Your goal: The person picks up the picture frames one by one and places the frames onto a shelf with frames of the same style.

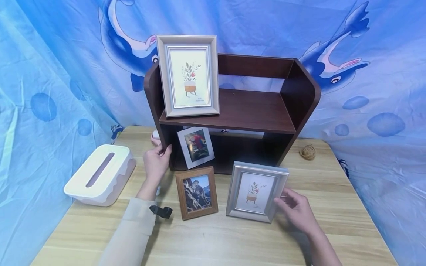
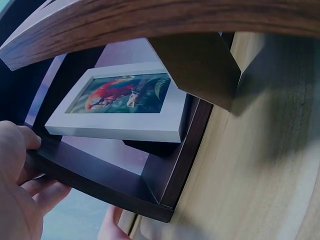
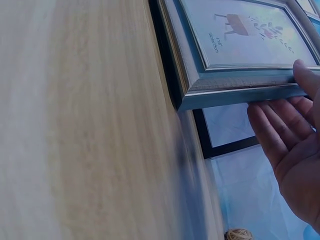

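Note:
My left hand (image 1: pixel 156 164) grips the front edge of the left side panel of a dark brown two-tier shelf (image 1: pixel 256 111). In the left wrist view, its thumb and fingers lie on opposite sides of the panel. My right hand (image 1: pixel 297 210) holds the right edge of a silver photo frame (image 1: pixel 231 192) standing on the table, thumb at the front and fingers at the side. A wooden photo frame (image 1: pixel 213 192) with a leopard picture stands left of it. On the lower tier leans a white photo frame (image 1: pixel 184 147) with a parrot picture.
A larger champagne-coloured photo frame (image 1: pixel 162 74) stands at the upper tier's left end. A white tissue box (image 1: pixel 114 151) lies at the table's left, a twine ball (image 1: pixel 307 152) at the right. Blue dolphin-print curtains (image 1: pixel 259 26) hang behind. A pinkish object (image 1: pixel 155 137) sits behind the shelf's left panel.

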The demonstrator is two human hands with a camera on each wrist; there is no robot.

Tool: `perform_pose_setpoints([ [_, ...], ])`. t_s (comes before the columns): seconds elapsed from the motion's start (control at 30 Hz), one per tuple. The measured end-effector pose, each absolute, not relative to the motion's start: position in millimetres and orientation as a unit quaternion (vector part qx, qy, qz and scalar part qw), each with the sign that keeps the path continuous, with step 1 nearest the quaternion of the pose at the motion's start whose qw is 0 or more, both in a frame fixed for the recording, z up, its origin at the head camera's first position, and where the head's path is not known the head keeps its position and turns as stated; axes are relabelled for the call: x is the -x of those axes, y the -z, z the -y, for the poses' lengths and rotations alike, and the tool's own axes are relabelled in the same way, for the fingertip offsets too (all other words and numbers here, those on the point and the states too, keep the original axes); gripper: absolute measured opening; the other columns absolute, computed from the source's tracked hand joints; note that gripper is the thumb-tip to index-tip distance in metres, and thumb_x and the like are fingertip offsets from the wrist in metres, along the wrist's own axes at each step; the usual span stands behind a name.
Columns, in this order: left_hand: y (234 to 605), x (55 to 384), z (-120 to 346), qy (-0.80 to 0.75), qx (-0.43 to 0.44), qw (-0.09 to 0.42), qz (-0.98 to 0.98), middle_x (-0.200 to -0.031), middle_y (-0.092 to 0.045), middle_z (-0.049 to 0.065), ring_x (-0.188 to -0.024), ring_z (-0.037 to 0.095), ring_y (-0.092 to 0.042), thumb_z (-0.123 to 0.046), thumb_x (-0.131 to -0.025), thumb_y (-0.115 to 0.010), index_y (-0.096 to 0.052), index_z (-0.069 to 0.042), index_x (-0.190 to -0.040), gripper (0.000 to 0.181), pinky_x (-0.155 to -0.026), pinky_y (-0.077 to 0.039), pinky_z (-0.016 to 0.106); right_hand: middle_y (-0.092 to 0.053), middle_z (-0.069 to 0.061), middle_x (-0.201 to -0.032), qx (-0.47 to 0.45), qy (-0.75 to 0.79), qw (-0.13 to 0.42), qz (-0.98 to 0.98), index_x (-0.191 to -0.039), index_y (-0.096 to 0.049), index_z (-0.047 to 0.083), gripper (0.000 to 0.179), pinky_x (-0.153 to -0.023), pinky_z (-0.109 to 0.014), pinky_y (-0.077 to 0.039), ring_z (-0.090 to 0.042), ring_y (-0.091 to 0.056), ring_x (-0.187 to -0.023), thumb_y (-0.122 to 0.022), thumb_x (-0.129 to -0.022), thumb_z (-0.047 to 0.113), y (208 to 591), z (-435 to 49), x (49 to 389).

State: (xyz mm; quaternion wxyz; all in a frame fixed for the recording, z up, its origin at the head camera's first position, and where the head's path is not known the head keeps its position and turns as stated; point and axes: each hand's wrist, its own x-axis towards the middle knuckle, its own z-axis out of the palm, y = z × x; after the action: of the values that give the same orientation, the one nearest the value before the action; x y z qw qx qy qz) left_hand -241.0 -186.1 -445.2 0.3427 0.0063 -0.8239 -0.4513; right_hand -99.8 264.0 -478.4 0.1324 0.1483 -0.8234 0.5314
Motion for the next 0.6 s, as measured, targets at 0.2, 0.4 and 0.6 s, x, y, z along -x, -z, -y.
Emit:
perform_pose_setpoints([
  [0.2, 446.0, 240.1, 186.8, 0.443, -0.007, 0.349, 0.826, -0.083, -0.073, 0.022, -0.075, 0.035, -0.075, -0.011, -0.089, -0.075, -0.079, 0.003, -0.095, 0.016, -0.064, -0.059, 0.033, -0.073, -0.025, -0.099, -0.143, -0.533, 0.125, 0.824, -0.117, -0.066, -0.01, 0.027, -0.071, -0.024, -0.06, -0.008, -0.073, -0.081, -0.068, -0.09, -0.01, 477.4, -260.8, 99.1],
  [0.4, 445.2, 240.3, 187.1, 0.436, 0.009, 0.352, 0.828, -0.085, -0.074, 0.022, -0.078, 0.037, -0.075, -0.012, -0.09, -0.075, -0.079, 0.003, -0.095, 0.016, -0.068, -0.061, 0.044, -0.075, -0.022, -0.097, -0.149, -0.528, 0.147, 0.823, -0.117, -0.068, -0.009, 0.029, -0.071, -0.021, -0.06, -0.007, -0.073, -0.082, -0.069, -0.088, -0.012, 476.6, -258.5, 99.0],
  [0.6, 445.3, 242.2, 188.4, 0.435, 0.007, 0.345, 0.831, -0.086, -0.074, 0.021, -0.079, 0.037, -0.075, -0.014, -0.09, -0.076, -0.079, 0.001, -0.095, 0.016, -0.07, -0.062, 0.045, -0.074, -0.025, -0.1, -0.168, -0.53, 0.165, 0.815, -0.117, -0.067, -0.01, 0.032, -0.072, -0.02, -0.059, -0.006, -0.073, -0.085, -0.069, -0.085, -0.016, 478.3, -259.3, 98.5],
])
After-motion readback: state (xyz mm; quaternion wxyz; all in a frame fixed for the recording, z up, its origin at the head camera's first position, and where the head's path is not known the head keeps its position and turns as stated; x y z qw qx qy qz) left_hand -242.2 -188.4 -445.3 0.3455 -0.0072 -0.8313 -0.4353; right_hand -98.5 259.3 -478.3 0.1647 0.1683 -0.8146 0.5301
